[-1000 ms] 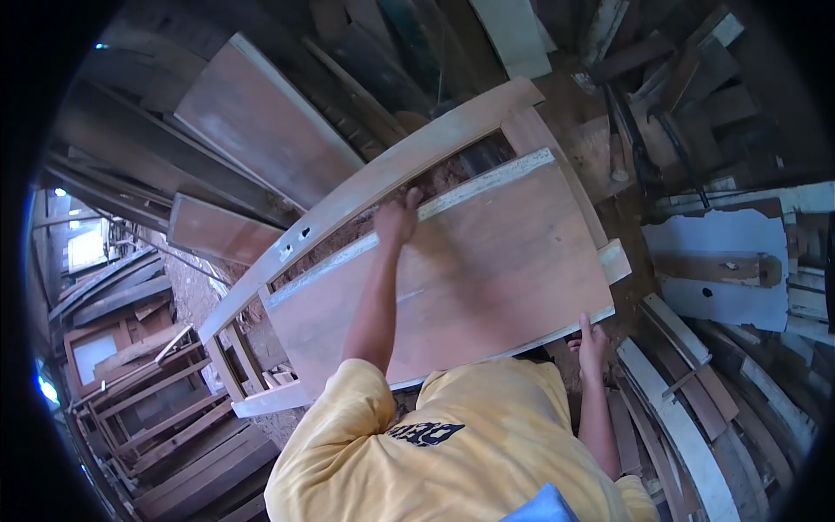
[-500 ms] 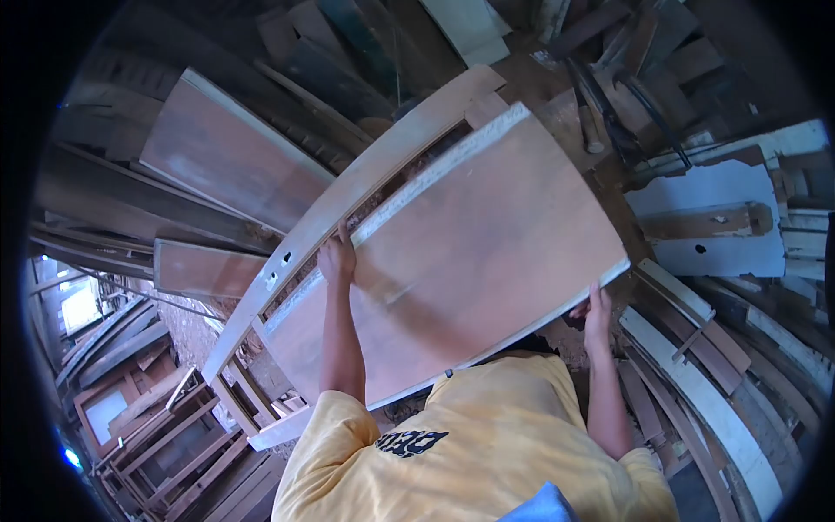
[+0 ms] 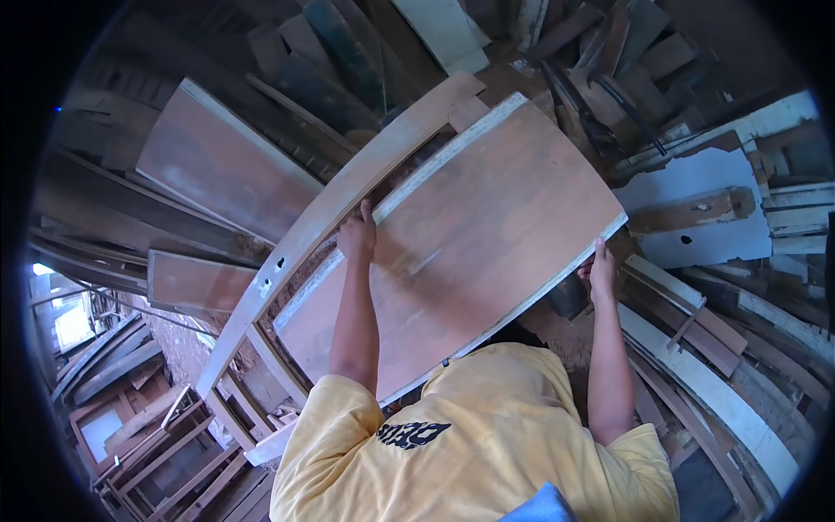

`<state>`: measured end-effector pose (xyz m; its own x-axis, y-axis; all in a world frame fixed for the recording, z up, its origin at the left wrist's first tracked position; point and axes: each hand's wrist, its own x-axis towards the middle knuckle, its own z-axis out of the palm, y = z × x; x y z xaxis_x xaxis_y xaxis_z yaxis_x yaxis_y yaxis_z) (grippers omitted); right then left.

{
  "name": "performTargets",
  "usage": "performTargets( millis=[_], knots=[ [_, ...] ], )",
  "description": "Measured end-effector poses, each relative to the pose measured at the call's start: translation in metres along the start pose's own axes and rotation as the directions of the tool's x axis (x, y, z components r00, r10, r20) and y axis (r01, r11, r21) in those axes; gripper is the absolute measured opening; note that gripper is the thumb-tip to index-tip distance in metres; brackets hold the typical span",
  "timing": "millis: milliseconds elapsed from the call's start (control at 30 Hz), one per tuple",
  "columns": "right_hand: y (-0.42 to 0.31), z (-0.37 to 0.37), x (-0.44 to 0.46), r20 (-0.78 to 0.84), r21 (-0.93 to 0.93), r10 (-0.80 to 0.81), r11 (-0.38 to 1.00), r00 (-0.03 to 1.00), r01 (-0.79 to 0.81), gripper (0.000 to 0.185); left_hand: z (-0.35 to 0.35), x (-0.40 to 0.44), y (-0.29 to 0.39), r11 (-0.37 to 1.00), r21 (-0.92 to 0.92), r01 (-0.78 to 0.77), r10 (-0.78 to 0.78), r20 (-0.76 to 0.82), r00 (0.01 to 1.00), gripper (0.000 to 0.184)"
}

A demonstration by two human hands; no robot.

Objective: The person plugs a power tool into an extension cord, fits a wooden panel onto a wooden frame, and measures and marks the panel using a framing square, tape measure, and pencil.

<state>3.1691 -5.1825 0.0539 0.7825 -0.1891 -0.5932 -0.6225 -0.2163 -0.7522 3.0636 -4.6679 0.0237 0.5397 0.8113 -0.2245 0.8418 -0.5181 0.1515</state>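
Observation:
A large reddish-brown wooden panel with pale, rough long edges lies slanted in front of my body. My left hand grips its upper long edge, with the fingertips over that edge. On the lower long edge, close to the right corner, my right hand holds the panel with its thumb up. A curved wooden frame shows beyond and beneath the panel, with two small dark holes in its long rail. The panel hides part of the frame.
Another reddish panel leans at the upper left, above a smaller one. A torn white sheet lies at the right, above curved boards. Stacked wooden frames stand at the lower left.
The panel has lifted and shifted away from the frame's right end, both hands moving with it. More of the frame's left crosspieces now shows. The camera view has also turned.

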Motion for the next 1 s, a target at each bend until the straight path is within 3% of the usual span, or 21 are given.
performTargets(
  millis=[167,267,300,333,367,400,433,467,533,633,700,767,833,900,933,1000],
  knots=[
    [0.004,-0.001,0.005,-0.034,0.007,-0.04,0.999,0.999,0.04,0.051,0.004,-0.001,0.003,0.998,-0.045,-0.034,0.032,-0.043,0.999,0.087],
    [0.012,-0.013,0.02,0.048,-0.015,-0.004,1.0,0.999,0.004,0.043,0.003,-0.006,0.004,0.999,-0.022,0.03,-0.031,-0.058,0.998,0.085],
    [0.019,-0.013,0.028,-0.164,-0.276,-0.277,0.934,0.947,0.226,0.04,-0.004,-0.011,0.006,1.0,-0.026,0.009,-0.01,-0.042,0.999,0.077],
    [0.023,-0.016,0.036,-0.283,-0.55,-0.563,0.758,0.776,0.35,0.043,-0.01,-0.015,0.01,0.999,-0.032,-0.012,0.011,-0.029,1.0,0.07],
    [-0.008,-0.015,0.01,-0.257,-0.484,-0.526,0.796,0.811,0.363,0.06,-0.013,-0.022,0.012,0.999,-0.039,-0.014,0.013,-0.036,0.999,0.07],
    [-0.022,-0.019,0.004,-0.26,-0.48,-0.532,0.795,0.806,0.37,0.06,-0.015,-0.035,0.011,0.984,-0.132,-0.12,0.097,-0.167,0.981,0.06],
    [-0.033,-0.022,0.004,-0.171,-0.62,-0.649,0.655,0.741,0.431,0.06,-0.017,-0.049,0.01,0.95,-0.207,-0.233,0.164,-0.301,0.939,0.052],
    [-0.042,-0.026,0.007,-0.061,-0.734,-0.741,0.487,0.669,0.473,0.06,-0.013,-0.062,0.008,0.949,-0.209,-0.236,0.166,-0.308,0.937,0.052],
    [-0.055,-0.033,0.021,-0.023,-0.696,-0.71,0.517,0.704,0.498,0.058,-0.001,-0.093,0.003,0.918,-0.083,-0.387,0.31,-0.457,0.834,0.049],
    [-0.054,-0.041,0.064,-0.027,-0.699,-0.742,0.493,0.67,0.518,0.052,0.009,-0.158,0.003,0.937,-0.014,-0.349,0.317,-0.386,0.866,0.054],
    [-0.054,-0.052,0.092,0.125,-0.637,-0.595,0.565,0.794,0.524,0.046,0.016,-0.199,0.003,0.955,-0.011,-0.297,0.276,-0.331,0.902,0.057],
    [-0.056,-0.063,0.106,0.197,-0.57,-0.56,0.603,0.805,0.559,0.046,0.024,-0.233,0.01,0.972,-0.012,-0.236,0.223,-0.286,0.932,0.059],
    [-0.06,-0.078,0.108,0.283,-0.507,-0.521,0.631,0.805,0.587,0.045,0.034,-0.268,0.019,0.997,0.01,-0.076,0.076,-0.247,0.966,0.061],
    [-0.063,-0.094,0.103,0.386,-0.25,-0.505,0.748,0.772,0.615,0.043,0.045,-0.298,0.027,1.0,0.015,-0.001,0.005,-0.273,0.962,0.061],
    [-0.059,-0.102,0.111,0.411,-0.242,-0.499,0.747,0.763,0.619,0.043,0.05,-0.313,0.03,0.999,0.027,0.043,-0.033,-0.29,0.956,0.061],
    [-0.044,-0.118,0.116,0.522,0.08,-0.547,0.795,0.654,0.602,0.041,0.058,-0.34,0.039,0.994,0.048,0.102,-0.084,-0.287,0.954,0.063]
  ],
)
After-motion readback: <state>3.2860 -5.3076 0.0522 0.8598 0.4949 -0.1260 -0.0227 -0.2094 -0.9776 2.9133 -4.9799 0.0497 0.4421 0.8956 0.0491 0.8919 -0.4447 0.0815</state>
